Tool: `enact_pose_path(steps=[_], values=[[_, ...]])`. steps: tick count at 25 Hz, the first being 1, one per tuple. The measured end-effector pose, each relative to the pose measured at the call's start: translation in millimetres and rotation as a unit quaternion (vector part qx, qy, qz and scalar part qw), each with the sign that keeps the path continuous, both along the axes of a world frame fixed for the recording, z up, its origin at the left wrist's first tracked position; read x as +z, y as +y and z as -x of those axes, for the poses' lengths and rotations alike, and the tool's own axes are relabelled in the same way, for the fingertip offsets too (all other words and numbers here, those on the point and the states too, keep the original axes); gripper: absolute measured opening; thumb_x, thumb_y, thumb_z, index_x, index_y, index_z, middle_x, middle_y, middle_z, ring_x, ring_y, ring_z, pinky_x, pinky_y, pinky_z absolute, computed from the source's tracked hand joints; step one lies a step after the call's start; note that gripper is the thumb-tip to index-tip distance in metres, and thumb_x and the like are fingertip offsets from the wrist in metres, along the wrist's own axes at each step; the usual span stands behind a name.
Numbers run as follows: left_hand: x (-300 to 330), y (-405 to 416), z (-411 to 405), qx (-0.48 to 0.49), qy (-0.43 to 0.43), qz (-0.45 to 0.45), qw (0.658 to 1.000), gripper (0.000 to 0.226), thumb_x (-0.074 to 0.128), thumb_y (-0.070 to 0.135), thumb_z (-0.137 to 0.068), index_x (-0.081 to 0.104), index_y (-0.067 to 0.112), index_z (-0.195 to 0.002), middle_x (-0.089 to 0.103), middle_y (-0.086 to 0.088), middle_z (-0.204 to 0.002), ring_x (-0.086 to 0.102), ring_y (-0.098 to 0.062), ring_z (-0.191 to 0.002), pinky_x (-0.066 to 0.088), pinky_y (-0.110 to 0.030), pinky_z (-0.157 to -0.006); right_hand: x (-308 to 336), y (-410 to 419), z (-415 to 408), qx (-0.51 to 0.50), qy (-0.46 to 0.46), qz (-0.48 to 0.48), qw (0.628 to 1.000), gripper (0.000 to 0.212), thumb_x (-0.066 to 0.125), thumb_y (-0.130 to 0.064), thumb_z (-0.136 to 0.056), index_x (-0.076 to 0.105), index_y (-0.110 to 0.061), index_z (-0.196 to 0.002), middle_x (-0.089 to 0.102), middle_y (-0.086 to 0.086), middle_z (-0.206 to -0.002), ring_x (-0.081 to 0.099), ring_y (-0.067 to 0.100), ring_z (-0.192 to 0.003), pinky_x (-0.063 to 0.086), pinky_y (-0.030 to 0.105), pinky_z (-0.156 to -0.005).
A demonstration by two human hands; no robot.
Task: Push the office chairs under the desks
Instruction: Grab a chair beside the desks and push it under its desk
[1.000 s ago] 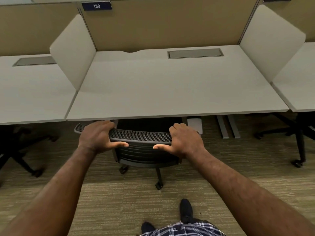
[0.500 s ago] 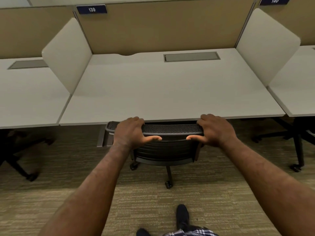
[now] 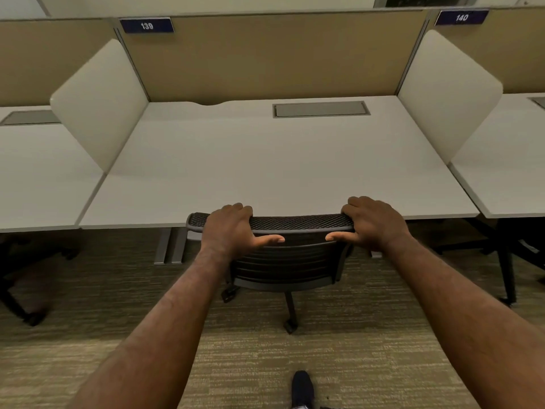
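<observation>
Chair (image 3: 283, 261): black office chair with a mesh-topped backrest, slatted back panel, and castor base on the carpet (image 3: 354, 364); it stands directly ahead of the person, centred on the desk (image 3: 265, 172) marked 139.
Position: seat is hidden beneath the desk; the top of the backrest sits right at the desk's front edge, and whether the two touch cannot be told.
Long axis: the backrest's top rail runs left to right, parallel to the desk edge, so a straight push away from the body is square to it.
Left hand (image 3: 233, 231): grips the rail left of centre, fingers curled over the top, thumb lying along the near face and pointing inward.
Right hand (image 3: 373, 224): grips the rail's right end the same way, fingers wrapped over, thumb pointing inward.
Nearer hand: neither; both sit level on the rail, evenly spaced.
Judgement: this chair looks nearly or fully tucked in; little travel seems left.
Neighbours: other chair bases show under the desks on either side.
</observation>
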State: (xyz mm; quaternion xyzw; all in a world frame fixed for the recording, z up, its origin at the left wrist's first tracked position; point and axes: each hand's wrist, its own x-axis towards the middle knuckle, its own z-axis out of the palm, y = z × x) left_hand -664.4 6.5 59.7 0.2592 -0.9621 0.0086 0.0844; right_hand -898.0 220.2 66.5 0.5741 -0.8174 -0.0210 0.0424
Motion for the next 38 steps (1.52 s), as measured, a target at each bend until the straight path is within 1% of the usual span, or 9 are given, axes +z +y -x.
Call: enact_pose_path(steps=[4, 6, 18, 24, 28, 30, 33, 35, 38], values=[[5, 0, 9, 0.001, -0.003, -0.005, 1.000, 0.092, 0.017, 0.106, -0.055, 0.049, 0.023, -0.075, 0.040, 0.009, -0.066, 0.042, -0.011, -0.059, 0.035, -0.029, -0.052, 3, 1, 9, -0.003, 0.002, 0.002, 1.000, 0.100, 0.004, -0.100, -0.063, 0.057, -0.020, -0.091, 0.047, -0.004, -0.087, 0.045, 0.016, -0.077, 0.031, 0.031, -0.060], [-1, -5, 43, 0.008, -0.005, -0.010, 1.000, 0.092, 0.018, 0.106, -0.055, 0.049, 0.023, -0.076, 0.040, 0.009, -0.066, 0.042, -0.010, -0.059, 0.034, -0.028, -0.053, 0, -5, 41, -0.016, -0.006, -0.006, 1.000, 0.100, 0.005, -0.100, -0.063, 0.057, -0.020, -0.091, 0.047, -0.004, -0.087, 0.044, 0.016, -0.077, 0.031, 0.031, -0.060], [-7, -12, 55, 0.006, 0.027, 0.004, 1.000, 0.088, 0.022, 0.106, -0.057, 0.046, 0.022, -0.072, 0.041, 0.007, -0.064, 0.042, -0.013, -0.057, 0.029, -0.029, -0.050, -4, -14, 62, 0.013, -0.003, 0.007, 1.000, 0.101, 0.007, -0.100, -0.064, 0.059, -0.017, -0.089, 0.053, 0.000, -0.088, 0.047, 0.020, -0.079, 0.031, 0.033, -0.060], [-6, -13, 56, 0.009, 0.011, -0.002, 1.000, 0.095, 0.020, 0.106, -0.057, 0.054, 0.021, -0.079, 0.047, 0.006, -0.071, 0.045, -0.013, -0.063, 0.032, -0.029, -0.055, -1, -13, 59, 0.005, -0.001, -0.011, 1.000, 0.099, 0.009, -0.099, -0.064, 0.059, -0.019, -0.093, 0.049, -0.003, -0.087, 0.042, 0.016, -0.076, 0.031, 0.032, -0.061], [-3, -11, 51, 0.010, -0.009, -0.016, 1.000, 0.099, 0.018, 0.106, -0.056, 0.057, 0.021, -0.091, 0.055, 0.003, -0.084, 0.045, -0.014, -0.073, 0.035, -0.033, -0.065, 0, -14, 50, -0.009, -0.010, -0.028, 1.000, 0.105, 0.010, -0.103, -0.060, 0.060, -0.021, -0.102, 0.053, -0.002, -0.092, 0.044, 0.017, -0.079, 0.032, 0.033, -0.070], [-3, -11, 44, 0.011, -0.008, -0.036, 0.999, 0.102, 0.019, 0.103, -0.060, 0.059, 0.022, -0.106, 0.060, 0.001, -0.102, 0.049, -0.017, -0.087, 0.041, -0.038, -0.078, -2, -18, 35, -0.003, -0.012, -0.013, 1.000, 0.110, 0.012, -0.103, -0.061, 0.060, -0.020, -0.113, 0.058, 0.000, -0.099, 0.049, 0.021, -0.085, 0.036, 0.037, -0.078], [-2, -15, 17, 0.024, 0.048, -0.049, 0.997, 0.106, 0.025, 0.098, -0.066, 0.049, 0.021, -0.134, 0.052, -0.005, -0.134, 0.045, -0.024, -0.121, 0.035, -0.047, -0.100, -4, -32, -1, 0.034, 0.011, 0.031, 0.999, 0.112, 0.020, -0.099, -0.068, 0.054, -0.013, -0.130, 0.061, 0.009, -0.118, 0.055, 0.030, -0.104, 0.040, 0.048, -0.095], [0, -20, -13, 0.040, 0.069, -0.035, 0.996, 0.108, 0.028, 0.097, -0.067, 0.041, 0.020, -0.142, 0.045, -0.006, -0.144, 0.038, -0.026, -0.131, 0.031, -0.050, -0.106, 0, -48, -32, 0.070, 0.023, 0.069, 0.995, 0.109, 0.024, -0.096, -0.073, 0.051, -0.010, -0.134, 0.059, 0.012, -0.125, 0.053, 0.033, -0.111, 0.038, 0.051, -0.099], [4, -33, -74, 0.086, 0.070, -0.017, 0.994, 0.107, 0.033, 0.094, -0.070, 0.036, 0.019, -0.146, 0.040, -0.006, -0.149, 0.034, -0.024, -0.136, 0.028, -0.050, -0.107, 6, -83, -87, 0.137, 0.022, 0.097, 0.986, 0.107, 0.031, -0.092, -0.076, 0.046, -0.007, -0.140, 0.054, 0.014, -0.137, 0.049, 0.033, -0.123, 0.035, 0.052, -0.104]])
